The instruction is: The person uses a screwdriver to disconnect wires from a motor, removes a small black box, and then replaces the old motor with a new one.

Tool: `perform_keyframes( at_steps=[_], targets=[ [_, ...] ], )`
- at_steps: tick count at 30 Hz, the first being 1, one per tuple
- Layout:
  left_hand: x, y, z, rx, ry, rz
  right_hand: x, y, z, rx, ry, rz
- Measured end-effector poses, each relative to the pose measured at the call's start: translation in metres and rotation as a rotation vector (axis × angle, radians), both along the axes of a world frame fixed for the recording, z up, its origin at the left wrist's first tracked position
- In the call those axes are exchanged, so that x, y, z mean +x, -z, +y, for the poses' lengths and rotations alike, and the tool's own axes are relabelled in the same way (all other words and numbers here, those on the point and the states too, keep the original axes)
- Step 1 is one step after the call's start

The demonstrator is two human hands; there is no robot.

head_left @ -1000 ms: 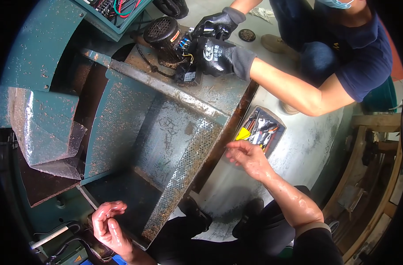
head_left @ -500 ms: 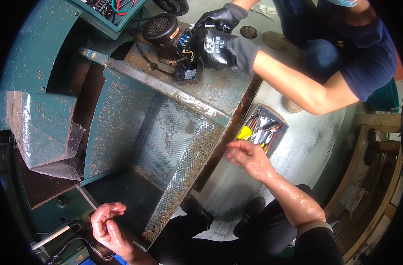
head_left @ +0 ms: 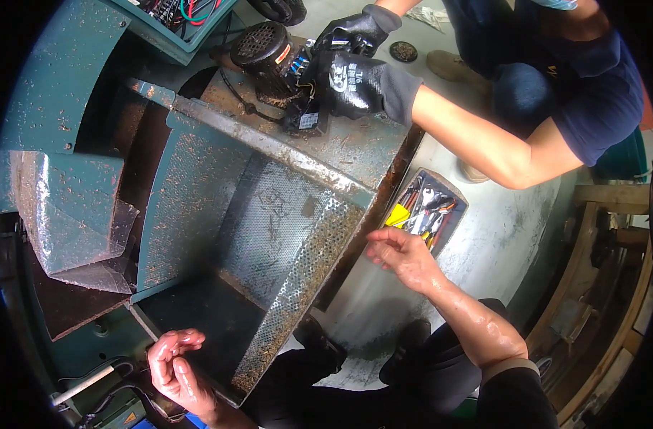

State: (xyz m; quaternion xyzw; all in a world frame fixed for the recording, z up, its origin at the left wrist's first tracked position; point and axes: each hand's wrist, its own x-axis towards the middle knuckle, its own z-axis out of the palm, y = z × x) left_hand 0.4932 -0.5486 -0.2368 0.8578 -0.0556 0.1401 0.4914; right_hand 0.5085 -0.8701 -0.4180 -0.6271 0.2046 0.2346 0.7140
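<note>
My left hand (head_left: 175,368), wet and glistening, hovers at the near left corner of a green metal machine housing (head_left: 176,207). Its fingers curl loosely with the thumb apart, holding nothing. Over the housing's right edge hangs my right hand (head_left: 405,259), also wet, fingers loosely bent and nothing visible in them. Just beyond it a tray of hand tools (head_left: 451,222) sits on the floor. Perforated metal sheet (head_left: 269,222), speckled with debris, lines the housing. At the far side, a co-worker's black-gloved hands (head_left: 355,79) are on a black electric motor (head_left: 265,53) with exposed wiring.
A clear plastic guard (head_left: 69,214) juts out on the left. A green bin of cables (head_left: 183,36) stands at the far left. The co-worker (head_left: 584,107) crouches at the far right, and a wooden rack (head_left: 591,307) stands on the right. My shoes are below the housing's edge.
The co-worker's gloved hand and forearm have shifted very slightly at the motor. Both my hands stay where they were.
</note>
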Motion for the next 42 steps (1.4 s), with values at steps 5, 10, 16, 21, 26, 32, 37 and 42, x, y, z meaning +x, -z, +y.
perform_keyframes(
  at_steps=[5,10,16,21,26,32,37,42],
  targets=[
    [-0.0002,-0.0001,-0.0008,-0.010,-0.002,0.000,-0.0001,0.0016,-0.0002,-0.004,-0.001,-0.004],
    [-0.0008,-0.0003,-0.0012,-0.004,-0.017,0.010,0.0001,0.0051,-0.0003,0.010,-0.004,0.019],
    [-0.0002,-0.0008,-0.0010,0.001,-0.016,0.011,0.0019,0.0043,0.0008,0.008,-0.013,0.009],
    [0.0000,-0.0004,-0.0007,-0.005,-0.009,0.011,0.0019,0.0055,0.0017,0.019,-0.002,0.003],
    [0.0008,-0.0014,-0.0017,-0.002,-0.005,0.013,0.0027,0.0056,0.0017,0.020,-0.004,-0.004],
    [0.0008,-0.0014,-0.0007,-0.006,-0.003,0.013,0.0035,0.0047,0.0030,0.023,-0.007,0.010],
    [0.0009,-0.0011,-0.0013,-0.010,-0.003,0.007,0.0028,0.0060,0.0032,0.023,-0.009,-0.008],
    [0.0010,-0.0008,-0.0019,-0.018,0.001,0.002,0.0020,0.0065,0.0026,0.015,-0.011,-0.006]
  ],
)
